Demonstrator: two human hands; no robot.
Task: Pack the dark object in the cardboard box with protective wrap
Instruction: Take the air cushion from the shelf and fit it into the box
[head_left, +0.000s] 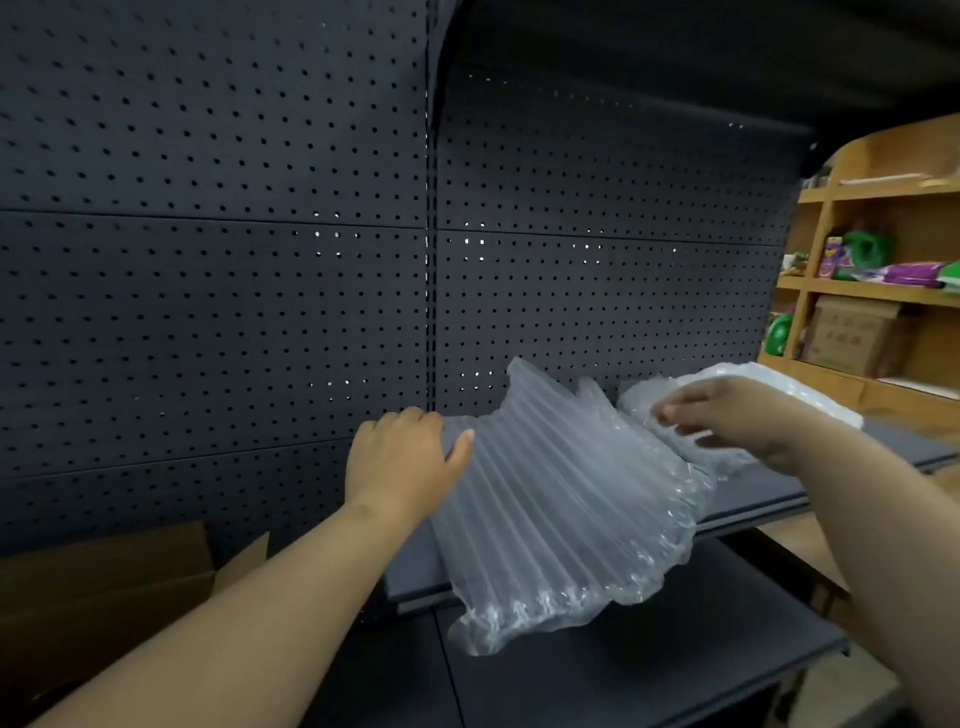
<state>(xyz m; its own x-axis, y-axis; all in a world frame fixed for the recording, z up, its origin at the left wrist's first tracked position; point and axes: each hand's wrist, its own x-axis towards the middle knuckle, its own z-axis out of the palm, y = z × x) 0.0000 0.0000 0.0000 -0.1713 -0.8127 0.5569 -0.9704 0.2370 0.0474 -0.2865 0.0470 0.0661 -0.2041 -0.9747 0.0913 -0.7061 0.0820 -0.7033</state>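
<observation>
A clear air-column wrap sheet (561, 499) lies tilted over the edge of a dark metal shelf (769, 499). My left hand (405, 457) grips its left edge, thumb on top. My right hand (727, 415) reaches over the sheet's right edge, fingers on a stack of more clear wrap (810, 395) farther right on the shelf. An open cardboard box (119, 587) stands at the lower left, its flaps up. I see no dark object.
A dark pegboard wall (218, 260) backs the shelf. A lower dark shelf (623, 670) runs below. Wooden shelving (883, 291) at the right holds packets, a green bottle and a cardboard carton (852, 332).
</observation>
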